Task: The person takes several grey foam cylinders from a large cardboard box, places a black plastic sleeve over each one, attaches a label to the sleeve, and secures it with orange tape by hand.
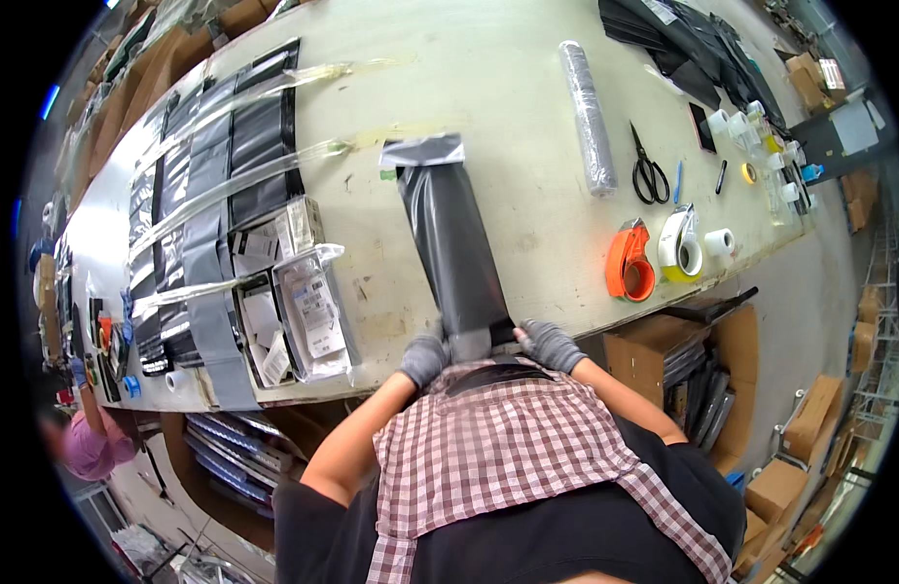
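A long black plastic mailing bag (454, 243) lies lengthwise on the table in front of me, its grey-white flap end (422, 151) pointing away. My left hand (426, 359), in a grey fingerless glove, is closed at the left corner of the bag's near end. My right hand (551, 345), gloved the same way, pinches the right corner with thumb and fingers. Between the hands, the near end of the bag meets my checked apron (498, 428). Whatever the bag contains is hidden.
Left stand black packages (260, 136) under clear tape strips, and a box of labels (313, 311). Rightward lie a wrapped roll (588, 117), scissors (649, 175), an orange tape dispenser (629, 263) and a white one (680, 243). Cartons (737, 389) sit below; another person (89, 438) works far left.
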Demonstrator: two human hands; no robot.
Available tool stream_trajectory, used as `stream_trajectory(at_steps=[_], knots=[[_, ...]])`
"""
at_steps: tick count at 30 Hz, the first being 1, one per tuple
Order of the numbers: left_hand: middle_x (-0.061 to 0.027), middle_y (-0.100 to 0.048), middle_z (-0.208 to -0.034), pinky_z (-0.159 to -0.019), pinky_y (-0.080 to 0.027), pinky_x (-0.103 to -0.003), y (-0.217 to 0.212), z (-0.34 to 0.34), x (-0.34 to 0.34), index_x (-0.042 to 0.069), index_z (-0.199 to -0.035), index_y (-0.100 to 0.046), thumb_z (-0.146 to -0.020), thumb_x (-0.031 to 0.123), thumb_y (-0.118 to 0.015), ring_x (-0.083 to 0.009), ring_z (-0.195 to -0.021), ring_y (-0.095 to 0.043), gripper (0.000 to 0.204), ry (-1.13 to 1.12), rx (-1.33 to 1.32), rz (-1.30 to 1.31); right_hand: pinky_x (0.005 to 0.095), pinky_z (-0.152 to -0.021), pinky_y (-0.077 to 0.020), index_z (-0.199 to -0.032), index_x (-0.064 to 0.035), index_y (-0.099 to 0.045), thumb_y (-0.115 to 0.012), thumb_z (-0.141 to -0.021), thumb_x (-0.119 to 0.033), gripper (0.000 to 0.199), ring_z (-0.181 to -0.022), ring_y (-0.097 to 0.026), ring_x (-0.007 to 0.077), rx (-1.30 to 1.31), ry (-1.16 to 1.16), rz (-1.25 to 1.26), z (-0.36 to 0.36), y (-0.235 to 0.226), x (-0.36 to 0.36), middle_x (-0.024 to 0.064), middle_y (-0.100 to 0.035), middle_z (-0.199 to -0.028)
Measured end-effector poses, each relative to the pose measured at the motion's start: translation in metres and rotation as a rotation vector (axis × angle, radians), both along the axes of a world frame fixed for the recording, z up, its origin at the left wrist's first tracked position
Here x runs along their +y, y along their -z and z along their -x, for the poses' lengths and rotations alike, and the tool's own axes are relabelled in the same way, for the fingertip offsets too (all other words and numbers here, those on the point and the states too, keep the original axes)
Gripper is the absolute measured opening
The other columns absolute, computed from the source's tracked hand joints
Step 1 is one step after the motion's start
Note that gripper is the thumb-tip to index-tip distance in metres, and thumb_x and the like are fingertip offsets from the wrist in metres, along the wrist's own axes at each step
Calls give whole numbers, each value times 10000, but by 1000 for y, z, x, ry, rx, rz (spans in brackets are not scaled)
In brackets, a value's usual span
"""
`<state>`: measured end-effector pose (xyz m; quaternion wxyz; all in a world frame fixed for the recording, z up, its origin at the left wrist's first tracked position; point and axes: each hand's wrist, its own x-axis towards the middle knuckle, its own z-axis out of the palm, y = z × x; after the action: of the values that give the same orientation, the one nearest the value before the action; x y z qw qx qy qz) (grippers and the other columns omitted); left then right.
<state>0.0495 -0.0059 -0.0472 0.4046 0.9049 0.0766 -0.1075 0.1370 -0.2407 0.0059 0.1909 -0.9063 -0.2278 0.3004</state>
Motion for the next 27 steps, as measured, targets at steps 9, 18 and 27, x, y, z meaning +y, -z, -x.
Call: stream_trajectory(at_steps=[9, 18, 27], knots=[[-243, -600, -862, -707, -460, -450, -69, -96, 0, 31, -983, -598, -800, 298, -513, -393, -791, -584, 335, 193, 314, -144, 395, -593, -465, -900, -4, -526, -460, -868, -177, 188, -658, -581, 300, 217, 253, -889, -5, 16, 71, 167, -570, -720], [-172, -623, -782, -686, -482, -354, -87, -91, 68, 21, -883, -620, -802, 294, -576, -256, -733, -615, 289, -60, 236, -88, 469, -641, -449, -1008, -18, -508, -560, -774, -186, 293, -767, -550, 391, -447, 26, -498, -48, 54, 111, 231, -571, -862], [-142, -654, -866, -720, -468, -339, -96, -102, 276, 30, -898, -652, -675, 410, -725, -245, -742, -628, 446, -588, 406, -535, 465, -721, -442, -1007, 27, -482, -566, -751, -231, 372, -806, -532, 384, -424, -63, -269, -64, 39, 134, 232, -558, -879]])
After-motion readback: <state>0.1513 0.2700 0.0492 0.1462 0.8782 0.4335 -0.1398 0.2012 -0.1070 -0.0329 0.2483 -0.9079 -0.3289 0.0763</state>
